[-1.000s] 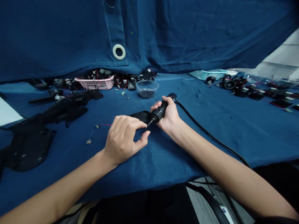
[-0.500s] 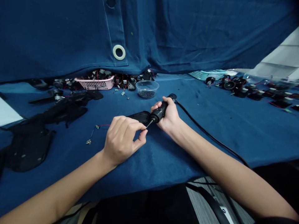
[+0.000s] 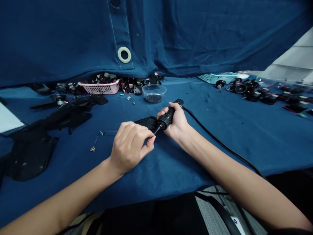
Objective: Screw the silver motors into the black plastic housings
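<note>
My right hand [image 3: 176, 121] is wrapped round a black electric screwdriver [image 3: 166, 118], with its bit pointing down and left. A cable leaves its back end. At the tip of the bit [image 3: 157, 130], the thumb and forefinger of my left hand [image 3: 130, 145] are pinched together. Whatever lies between those fingertips is too small to make out. Behind my left hand a black elongated plastic housing [image 3: 147, 122] lies on the cloth, partly covered by the hand and the screwdriver. From there a red wire runs left to a small circuit board [image 3: 101, 133] and a little metal part [image 3: 92, 149].
A clear bowl [image 3: 154, 94] of small dark pieces stands beyond my hands. Behind are a pink basket [image 3: 99, 88] and a teal basket [image 3: 216, 78]. Black parts [image 3: 34, 147] lie at left, wired assemblies [image 3: 271, 98] at right. The cable [image 3: 220, 142] crosses the blue cloth.
Both hands stay nearly in place. The left one has shifted very slightly right, and the screwdriver a touch left, with the pinch still at the bit's tip.
</note>
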Tool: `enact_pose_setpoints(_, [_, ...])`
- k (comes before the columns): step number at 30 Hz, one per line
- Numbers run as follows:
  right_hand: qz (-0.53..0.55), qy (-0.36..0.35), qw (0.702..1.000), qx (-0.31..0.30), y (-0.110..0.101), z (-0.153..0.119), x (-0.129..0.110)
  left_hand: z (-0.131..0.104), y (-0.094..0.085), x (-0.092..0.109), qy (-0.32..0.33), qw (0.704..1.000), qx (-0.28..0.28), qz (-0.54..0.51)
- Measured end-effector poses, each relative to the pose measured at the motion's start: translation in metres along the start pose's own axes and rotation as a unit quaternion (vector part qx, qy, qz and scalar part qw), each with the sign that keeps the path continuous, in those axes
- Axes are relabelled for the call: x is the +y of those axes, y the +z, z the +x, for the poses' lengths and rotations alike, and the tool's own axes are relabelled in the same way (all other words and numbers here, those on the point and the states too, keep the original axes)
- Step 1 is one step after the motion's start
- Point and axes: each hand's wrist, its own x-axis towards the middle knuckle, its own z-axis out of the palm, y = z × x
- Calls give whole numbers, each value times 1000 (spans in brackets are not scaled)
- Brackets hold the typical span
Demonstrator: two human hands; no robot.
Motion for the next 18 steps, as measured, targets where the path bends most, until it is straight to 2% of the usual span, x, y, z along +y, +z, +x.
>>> enact_pose_setpoints(8, [-12,8,1000,-7,0,-1,1,0,1,3,-13,1000,-4,-6])
enact_pose_setpoints(18, [-33,12,999,-15,1,-7,9,-1,7,3,-89,995,-38,-8])
